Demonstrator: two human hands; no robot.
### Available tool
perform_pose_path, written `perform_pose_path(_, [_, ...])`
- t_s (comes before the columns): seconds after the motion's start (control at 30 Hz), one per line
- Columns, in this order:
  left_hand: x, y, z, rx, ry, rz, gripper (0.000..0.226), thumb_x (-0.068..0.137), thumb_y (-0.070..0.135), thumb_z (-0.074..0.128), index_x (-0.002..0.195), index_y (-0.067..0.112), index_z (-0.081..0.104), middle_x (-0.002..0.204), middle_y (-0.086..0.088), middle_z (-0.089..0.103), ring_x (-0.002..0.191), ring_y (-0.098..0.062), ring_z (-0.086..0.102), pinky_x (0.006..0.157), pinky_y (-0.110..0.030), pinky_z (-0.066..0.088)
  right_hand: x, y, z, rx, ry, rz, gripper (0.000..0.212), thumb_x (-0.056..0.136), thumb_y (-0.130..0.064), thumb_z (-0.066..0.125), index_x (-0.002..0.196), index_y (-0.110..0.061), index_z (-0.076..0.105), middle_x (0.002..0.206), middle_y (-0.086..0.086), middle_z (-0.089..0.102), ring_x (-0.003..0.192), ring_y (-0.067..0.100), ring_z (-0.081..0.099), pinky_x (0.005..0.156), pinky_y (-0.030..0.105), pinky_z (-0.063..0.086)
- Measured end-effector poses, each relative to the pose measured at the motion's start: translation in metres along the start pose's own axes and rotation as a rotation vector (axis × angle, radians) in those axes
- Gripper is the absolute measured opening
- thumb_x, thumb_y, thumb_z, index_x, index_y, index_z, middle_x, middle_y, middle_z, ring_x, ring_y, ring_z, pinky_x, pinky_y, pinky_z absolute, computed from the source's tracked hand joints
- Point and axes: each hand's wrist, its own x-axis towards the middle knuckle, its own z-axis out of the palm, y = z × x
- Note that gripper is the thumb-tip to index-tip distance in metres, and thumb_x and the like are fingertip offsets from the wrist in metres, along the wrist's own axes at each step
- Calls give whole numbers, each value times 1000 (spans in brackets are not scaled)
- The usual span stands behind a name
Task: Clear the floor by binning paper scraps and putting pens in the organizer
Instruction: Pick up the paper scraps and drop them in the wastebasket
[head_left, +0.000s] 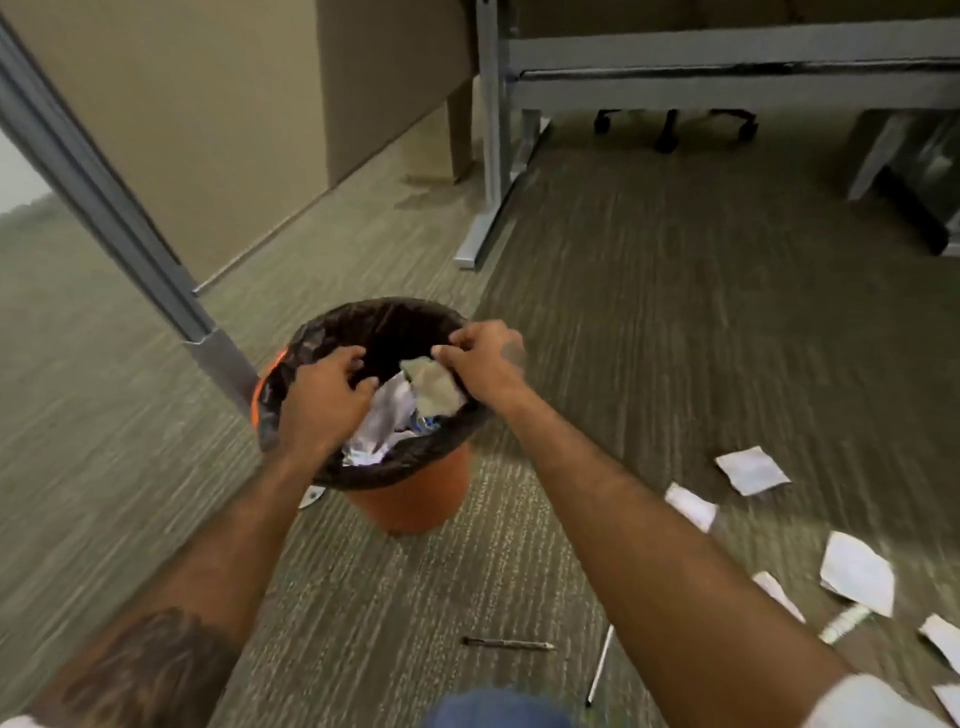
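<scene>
An orange bin with a black liner stands on the carpet, with crumpled white paper inside. Both my hands hover over its mouth. My right hand pinches a greyish paper scrap that hangs into the bin. My left hand has its fingers spread above the crumpled paper and holds nothing. Several white paper scraps lie on the floor at the right. A dark pen lies near the bottom centre. A thin white pen lies beside my right forearm.
A grey partition post stands just left of the bin. A grey desk frame and chair casters are at the back. A dark object sits at the far right. The pen organizer is not in sight.
</scene>
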Motion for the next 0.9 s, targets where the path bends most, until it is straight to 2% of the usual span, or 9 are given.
perform_pose_path(0.03, [0,4,3,-1,13,15,44,89,24,63,131,14,58,127,-10,66,118,-27,60,98,-40,48,-1,7,-3,11,0,15,29,80,-35,74,100,-15,74,101,5,73,95,19,67,78,23,49])
perform_pose_path(0.1, [2,19,12,6,58,92,42,87,20,65,127,9,60,127,-15,64,117,-31,59,100,-41,45,-4,28,-16,9,29,49,25,78,-33,75,99,-20,73,101,3,73,97,17,67,84,26,53])
perform_pose_path(0.23, [0,74,41,-83,155,288,27,84,12,65,110,5,67,117,-16,65,112,-33,57,100,-39,42,-23,93,-59,-84,93,124,22,80,-32,72,99,-21,74,99,1,74,95,16,67,76,21,48])
perform_pose_path(0.3, [-6,108,65,-150,132,378,22,84,13,65,105,7,67,116,-13,65,111,-30,57,101,-38,42,-39,132,-85,-163,118,190,20,81,-31,70,98,-20,74,98,2,75,93,16,68,71,18,41])
perform_pose_path(0.47, [-35,169,145,-236,-71,477,21,84,11,67,104,5,69,117,-13,64,114,-28,57,100,-33,39,-95,230,-134,-335,121,342,14,83,-25,63,92,-19,72,95,4,74,93,23,67,71,25,45])
perform_pose_path(0.57, [-55,177,195,-245,-193,479,21,81,8,69,102,3,70,111,-15,66,107,-30,59,95,-32,40,-121,280,-141,-430,28,397,26,82,-26,66,107,-20,70,109,5,70,103,24,63,83,29,47])
perform_pose_path(0.73, [-75,161,273,-166,-441,397,28,84,17,68,111,8,67,116,-11,63,110,-27,58,96,-34,44,-149,342,-121,-616,-183,309,45,84,-24,66,127,-23,57,130,5,58,123,25,47,98,33,42])
perform_pose_path(0.83, [-77,145,310,-19,-624,342,36,87,27,65,121,14,62,128,-8,59,120,-25,52,100,-37,43,-155,361,-105,-695,-332,254,56,81,-24,70,133,-20,50,139,5,51,129,29,41,98,39,45])
perform_pose_path(0.9, [-78,138,327,26,-666,289,42,88,31,64,126,13,58,133,-11,56,123,-27,50,101,-37,41,-159,369,-96,-752,-419,238,65,78,-24,72,137,-18,45,144,4,45,129,31,40,95,41,45])
